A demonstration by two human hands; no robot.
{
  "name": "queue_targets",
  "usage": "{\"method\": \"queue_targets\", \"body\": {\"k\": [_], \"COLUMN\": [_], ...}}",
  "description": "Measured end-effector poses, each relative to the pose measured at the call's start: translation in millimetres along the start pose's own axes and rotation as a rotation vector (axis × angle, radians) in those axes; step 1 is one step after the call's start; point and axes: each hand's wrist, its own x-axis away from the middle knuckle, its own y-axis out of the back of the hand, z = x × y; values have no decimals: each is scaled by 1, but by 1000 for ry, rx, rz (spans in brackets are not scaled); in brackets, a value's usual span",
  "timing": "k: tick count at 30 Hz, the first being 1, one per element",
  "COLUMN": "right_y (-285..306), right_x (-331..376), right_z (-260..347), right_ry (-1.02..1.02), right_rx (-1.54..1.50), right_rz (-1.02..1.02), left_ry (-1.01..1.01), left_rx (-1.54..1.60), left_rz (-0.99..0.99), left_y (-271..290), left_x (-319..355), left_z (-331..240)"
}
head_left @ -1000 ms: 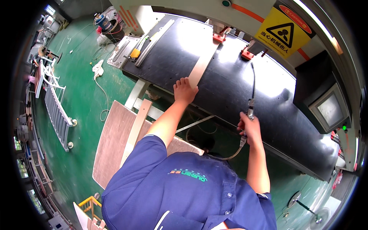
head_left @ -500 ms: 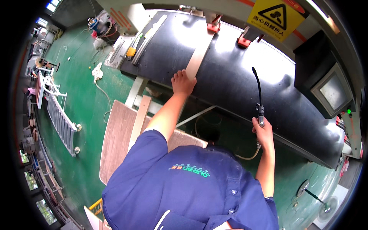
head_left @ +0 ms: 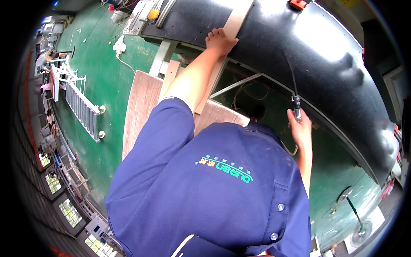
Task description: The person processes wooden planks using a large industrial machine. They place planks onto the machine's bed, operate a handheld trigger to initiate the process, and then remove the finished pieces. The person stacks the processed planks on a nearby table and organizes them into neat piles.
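My left hand (head_left: 219,42) is closed over a long, pale wooden strip (head_left: 238,20) at the near edge of a black-topped machine table (head_left: 274,51). From the tabletop, the strip runs toward me past the edge and beside my left forearm. In my right hand (head_left: 301,127) is an air blow gun (head_left: 296,107), held at the table's front edge. Its thin black nozzle points away from me over the black top, and a hose shows below the hand. My left fingertips curl at the strip's left side; the thumb is on its right.
A wood-grain board (head_left: 139,105) lies left of my body with another narrow strip (head_left: 170,77) on it. One red clamp foot (head_left: 299,4) stands over the table. A roller conveyor (head_left: 83,107) is on the green floor at left; a round-based stand (head_left: 353,210) is at right.
The view has tipped downward, so the table sits higher in the picture. More of the wooden strip shows beside my left forearm. Both hands keep their holds.
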Motion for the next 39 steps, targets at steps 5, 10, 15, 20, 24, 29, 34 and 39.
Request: {"method": "queue_targets", "body": {"k": [5, 10, 15, 20, 24, 29, 34, 39], "right_y": [-4, -3, 0, 3, 5, 6, 7, 8], "right_x": [6, 5, 3, 1, 0, -1, -3, -4], "right_z": [13, 25, 30, 31, 25, 18, 18, 15], "right_ry": [-71, -133, -138, -189, -230, -234, -247, -242], "right_rx": [120, 176, 255, 324, 332, 300, 298, 280], "right_rz": [46, 41, -14, -26, -29, -57, -38, -55], "left_ry": [-85, -57, -75, -63, -71, -54, -58, -80], "left_rx": [-35, -27, -35, -26, -28, -28, -52, -54], "left_rz": [-317, -226, -261, -242, -243, -219, -211, -239], "left_y": [-16, -5, -6, -3, -4, 0, -2, -4], "left_x": [13, 17, 19, 19, 19, 20, 19, 19], "left_z": [4, -3, -1, -5, -4, -5, -3, -2]}}
